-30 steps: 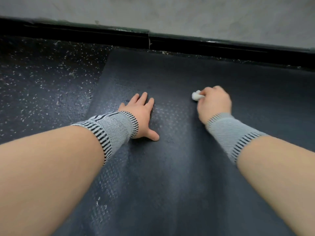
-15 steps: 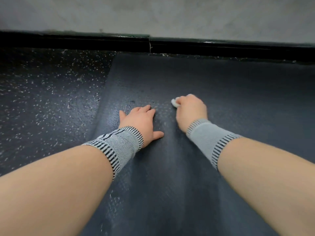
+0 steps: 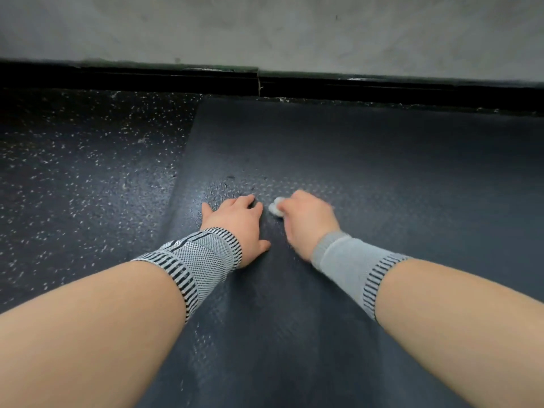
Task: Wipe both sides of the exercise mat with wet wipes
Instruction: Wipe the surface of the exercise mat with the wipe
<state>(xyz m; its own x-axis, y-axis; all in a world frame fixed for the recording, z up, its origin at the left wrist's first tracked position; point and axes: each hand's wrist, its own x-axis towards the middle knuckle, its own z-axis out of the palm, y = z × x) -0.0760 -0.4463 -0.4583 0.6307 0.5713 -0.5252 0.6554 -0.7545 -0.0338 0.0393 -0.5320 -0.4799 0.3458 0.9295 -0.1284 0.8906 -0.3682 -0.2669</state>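
**Wipe balled small, left side of the mat in hand**

Nearest, both forearms reach forward over the mat [image 3: 382,172], which lies flat on the speckled floor [image 3: 82,172] with its far end against the black skirting [image 3: 147,81]. The left hand [image 3: 235,228] lies flat on the mat near its left edge, fingers straight, pressing it down. Just beside it, the right hand [image 3: 306,222] is curled round a white wipe [image 3: 276,209], clutched into a small wad and held against the mat.

Risks, as I judge them: the bunched wad covers only a narrow strip, so patches may be missed; a drying wipe would smear rather than clean; if the bracing hand lifts, the mat's edge could drag or ruck up.

The right hand is blurred, so its finger positions are unclear. Most of the wipe is hidden inside the fist. The mat's near end and right side run out of view, and its underside cannot be seen.
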